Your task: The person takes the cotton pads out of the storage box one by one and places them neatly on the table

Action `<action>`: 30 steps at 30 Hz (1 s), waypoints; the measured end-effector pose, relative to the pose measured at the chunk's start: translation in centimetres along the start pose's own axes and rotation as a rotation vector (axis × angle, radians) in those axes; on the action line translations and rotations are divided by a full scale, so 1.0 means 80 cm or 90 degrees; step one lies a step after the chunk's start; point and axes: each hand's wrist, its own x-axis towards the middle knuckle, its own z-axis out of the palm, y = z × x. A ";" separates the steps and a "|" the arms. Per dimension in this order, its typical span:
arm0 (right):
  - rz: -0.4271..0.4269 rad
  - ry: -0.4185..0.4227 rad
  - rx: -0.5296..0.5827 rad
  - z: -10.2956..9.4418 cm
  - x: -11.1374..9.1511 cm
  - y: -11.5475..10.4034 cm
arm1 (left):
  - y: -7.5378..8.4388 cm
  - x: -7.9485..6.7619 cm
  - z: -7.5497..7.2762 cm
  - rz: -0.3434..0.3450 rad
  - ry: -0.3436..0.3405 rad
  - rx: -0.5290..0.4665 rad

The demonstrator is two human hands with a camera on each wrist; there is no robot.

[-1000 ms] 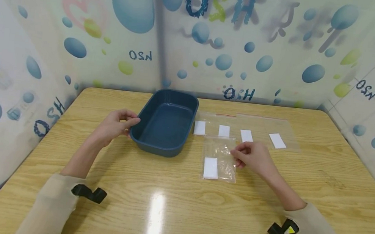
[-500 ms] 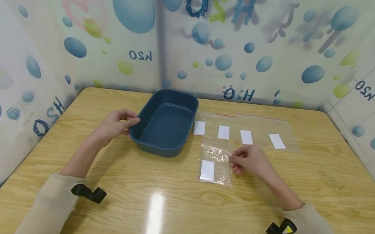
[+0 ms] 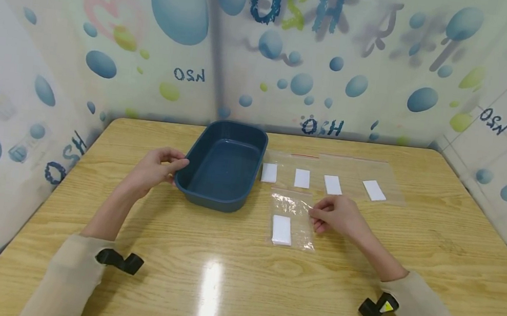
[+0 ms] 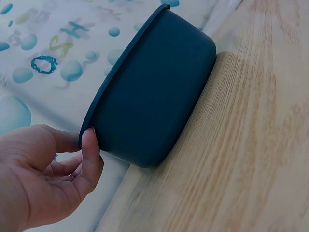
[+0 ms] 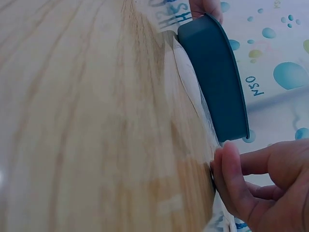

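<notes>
A dark blue plastic basin stands on the table with nothing inside. My left hand pinches its rim at the left side, thumb and fingers on either side of the edge, as the left wrist view shows with the hand at the basin wall. Right of the basin lies a clear zip bag with a white rectangular piece in its lower left. My right hand pinches the bag's right edge; in the right wrist view its fingertips are close together low over the table.
Behind the held bag, a row of clear zip bags with white pieces lies flat, reaching from the basin rightward. The wooden table meets a patterned wall covering at the back and sides.
My right hand and the zip bag have shifted slightly toward me and to the left, and the bag has settled flatter. The left hand and basin have stayed put.
</notes>
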 end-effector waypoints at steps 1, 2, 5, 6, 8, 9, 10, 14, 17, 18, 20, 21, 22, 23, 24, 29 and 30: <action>-0.001 0.002 -0.002 0.000 0.000 0.000 | 0.000 0.000 0.000 -0.001 0.000 -0.001; -0.001 0.003 -0.003 0.000 0.000 0.000 | 0.000 0.000 0.000 -0.002 -0.001 -0.002; -0.003 0.007 -0.010 0.001 0.001 0.001 | 0.001 -0.001 0.000 -0.003 -0.001 -0.002; -0.003 0.007 -0.013 0.001 0.002 0.001 | 0.001 -0.001 0.000 -0.002 -0.001 -0.001; -0.002 0.009 -0.015 0.001 0.003 0.002 | 0.002 -0.001 0.000 -0.003 -0.001 0.000; -0.002 0.009 -0.018 0.000 0.003 0.002 | 0.002 -0.001 0.000 -0.003 0.000 0.001; 0.000 0.009 -0.019 0.000 0.004 0.002 | 0.002 -0.001 0.000 -0.004 0.000 0.002; -0.001 0.011 -0.034 -0.001 0.006 0.001 | 0.002 -0.001 -0.001 -0.006 0.000 0.006; 0.000 0.010 -0.047 -0.003 0.008 0.000 | 0.001 -0.002 -0.002 -0.007 0.000 0.007; 0.002 0.009 -0.049 -0.004 0.008 -0.001 | 0.001 -0.002 -0.003 -0.008 -0.001 0.006; 0.003 0.006 -0.047 -0.005 0.009 -0.003 | 0.001 -0.003 -0.003 -0.011 -0.003 0.004; 0.002 0.004 -0.045 -0.005 0.009 -0.004 | 0.001 -0.003 -0.004 -0.013 -0.004 0.001; 0.001 0.003 -0.044 -0.006 0.010 -0.005 | 0.001 -0.004 -0.004 -0.015 -0.005 0.000; 0.000 0.003 -0.042 -0.007 0.010 -0.006 | 0.001 -0.004 -0.004 -0.016 -0.006 -0.002; -0.001 0.002 -0.039 -0.008 0.011 -0.007 | 0.001 -0.005 -0.005 -0.016 -0.007 -0.003; 0.007 0.009 -0.049 -0.013 0.015 -0.015 | -0.001 -0.006 -0.007 -0.012 -0.010 -0.008; 0.010 0.011 -0.052 -0.014 0.015 -0.016 | -0.001 -0.006 -0.007 -0.010 -0.010 -0.010</action>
